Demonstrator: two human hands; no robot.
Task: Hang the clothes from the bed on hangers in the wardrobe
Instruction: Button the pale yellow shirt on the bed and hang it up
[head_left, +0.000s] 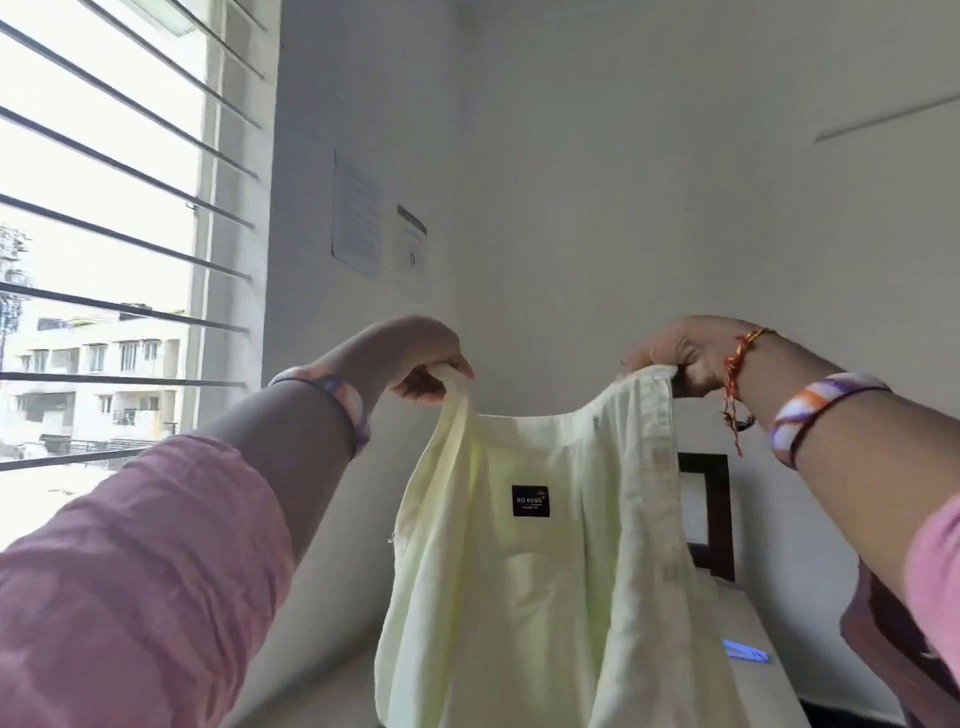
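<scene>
I see both arms raised in pink sleeves, holding a pale yellow shirt (540, 561) up in front of a white wall, its inside facing me with a black neck label (530, 501) showing. The left hand (426, 358) has its fingers curled round one shoulder edge, and the right hand (680, 356) grips the other (a red thread (733, 384) is tied at that wrist). A barred window (104, 234) stands to the left, and two paper notices (356, 213) hang on the wall
</scene>
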